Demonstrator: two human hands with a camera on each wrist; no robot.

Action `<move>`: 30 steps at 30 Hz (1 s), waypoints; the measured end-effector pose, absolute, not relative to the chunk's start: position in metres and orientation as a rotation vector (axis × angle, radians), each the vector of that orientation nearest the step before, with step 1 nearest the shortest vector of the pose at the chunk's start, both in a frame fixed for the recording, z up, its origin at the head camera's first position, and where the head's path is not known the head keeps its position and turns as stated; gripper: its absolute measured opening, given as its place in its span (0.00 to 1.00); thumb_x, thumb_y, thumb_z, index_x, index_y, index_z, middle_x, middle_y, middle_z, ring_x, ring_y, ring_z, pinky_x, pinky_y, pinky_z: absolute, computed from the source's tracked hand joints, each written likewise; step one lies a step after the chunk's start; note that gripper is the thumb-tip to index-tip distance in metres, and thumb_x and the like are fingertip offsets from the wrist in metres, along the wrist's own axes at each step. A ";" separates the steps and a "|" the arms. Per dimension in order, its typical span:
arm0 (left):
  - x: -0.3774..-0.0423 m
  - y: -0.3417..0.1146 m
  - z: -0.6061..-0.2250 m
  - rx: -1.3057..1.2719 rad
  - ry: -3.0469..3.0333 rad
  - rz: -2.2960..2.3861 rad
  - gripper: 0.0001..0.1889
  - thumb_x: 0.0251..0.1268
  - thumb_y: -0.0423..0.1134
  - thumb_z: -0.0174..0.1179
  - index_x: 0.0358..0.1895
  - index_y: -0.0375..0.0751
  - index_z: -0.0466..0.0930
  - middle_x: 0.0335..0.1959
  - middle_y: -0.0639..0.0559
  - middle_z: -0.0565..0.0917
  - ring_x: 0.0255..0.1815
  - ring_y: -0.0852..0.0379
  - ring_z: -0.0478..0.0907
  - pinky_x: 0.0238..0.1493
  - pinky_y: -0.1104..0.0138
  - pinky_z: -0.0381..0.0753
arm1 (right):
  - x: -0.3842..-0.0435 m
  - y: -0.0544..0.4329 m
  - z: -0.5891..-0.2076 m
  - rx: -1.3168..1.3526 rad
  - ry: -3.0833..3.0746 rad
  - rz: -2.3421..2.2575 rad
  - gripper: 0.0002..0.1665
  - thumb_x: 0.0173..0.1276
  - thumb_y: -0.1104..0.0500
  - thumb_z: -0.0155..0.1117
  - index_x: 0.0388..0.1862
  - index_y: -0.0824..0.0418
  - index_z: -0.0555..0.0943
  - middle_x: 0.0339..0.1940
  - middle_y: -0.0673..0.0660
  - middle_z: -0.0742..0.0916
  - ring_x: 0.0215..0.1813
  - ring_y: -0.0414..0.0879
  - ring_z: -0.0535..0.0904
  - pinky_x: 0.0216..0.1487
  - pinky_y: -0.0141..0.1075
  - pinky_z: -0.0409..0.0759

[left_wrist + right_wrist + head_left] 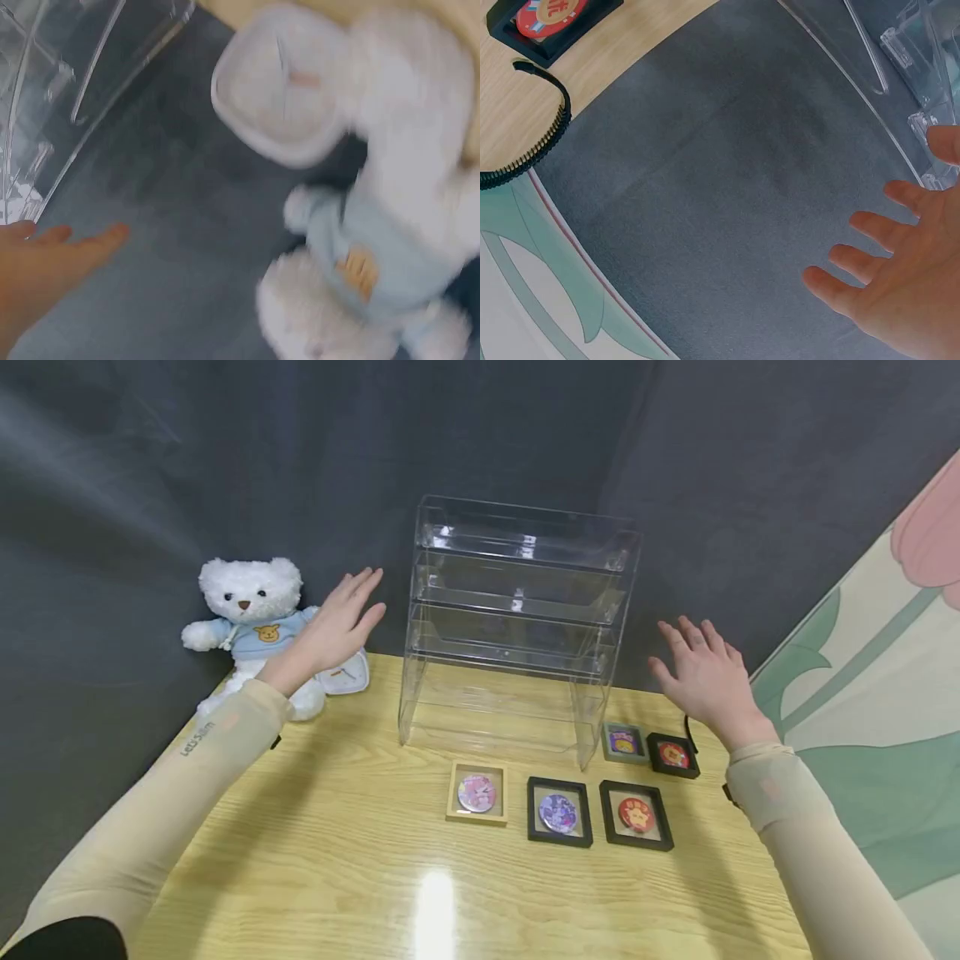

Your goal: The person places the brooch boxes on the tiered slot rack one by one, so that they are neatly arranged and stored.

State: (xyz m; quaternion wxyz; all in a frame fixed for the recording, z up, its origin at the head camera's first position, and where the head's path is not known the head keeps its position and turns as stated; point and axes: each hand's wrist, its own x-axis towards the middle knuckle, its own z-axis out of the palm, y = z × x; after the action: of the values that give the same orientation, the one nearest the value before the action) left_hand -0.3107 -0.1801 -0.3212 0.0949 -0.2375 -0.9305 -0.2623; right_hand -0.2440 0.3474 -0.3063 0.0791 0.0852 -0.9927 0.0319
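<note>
A clear acrylic display rack (517,602) with several tiers stands at the back of the wooden table. My left hand (337,622) hovers to its left with straight fingers, in front of a white teddy bear (251,589) in a light blue top; it holds nothing. To the rack's right my right hand (705,681) is raised, fingers spread, also holding nothing. Before the rack lie a yellow-framed pink badge (477,793), a black-framed purple badge (558,812) and a black-framed red badge (636,815). Nearer the right hand are a green frame (624,742) and a small black frame (672,755).
A white, rounded-square item (347,675) sits beside the bear. In the right wrist view a black toothed band (551,135) curves over the table edge. Dark cloth (517,435) hangs behind the table, and a floral panel (885,710) borders its right side.
</note>
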 end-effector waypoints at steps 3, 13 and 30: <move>-0.311 -0.174 -0.340 -0.763 -2.669 -1.002 0.35 0.92 0.48 0.40 0.88 0.36 0.43 0.88 0.34 0.45 0.88 0.35 0.39 0.86 0.44 0.42 | -0.240 0.346 -0.310 0.263 -2.970 0.095 0.41 0.88 0.44 0.47 0.87 0.66 0.56 0.85 0.77 0.57 0.83 0.79 0.46 0.75 0.78 0.50; -0.311 -0.137 -0.386 -0.620 -2.432 -1.577 0.34 0.92 0.43 0.37 0.89 0.37 0.37 0.89 0.39 0.43 0.89 0.42 0.39 0.87 0.51 0.41 | -0.226 0.322 -0.308 0.313 -2.901 0.161 0.37 0.87 0.47 0.48 0.85 0.66 0.61 0.84 0.74 0.61 0.83 0.77 0.50 0.76 0.75 0.54; -0.320 -0.096 -0.398 -0.536 -2.112 -1.935 0.31 0.92 0.41 0.33 0.89 0.37 0.41 0.89 0.44 0.45 0.89 0.50 0.41 0.86 0.63 0.41 | -0.201 0.287 -0.292 0.376 -2.778 0.383 0.28 0.85 0.58 0.51 0.78 0.69 0.69 0.72 0.74 0.74 0.69 0.75 0.70 0.51 0.72 0.78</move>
State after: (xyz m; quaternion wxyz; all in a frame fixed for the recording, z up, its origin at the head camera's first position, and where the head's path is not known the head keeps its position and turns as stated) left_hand -0.3200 -0.0957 -0.3978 0.1136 -0.1828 -0.7200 -0.6597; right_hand -0.2013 0.2871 -0.2919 0.1555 0.1311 -0.9699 0.1338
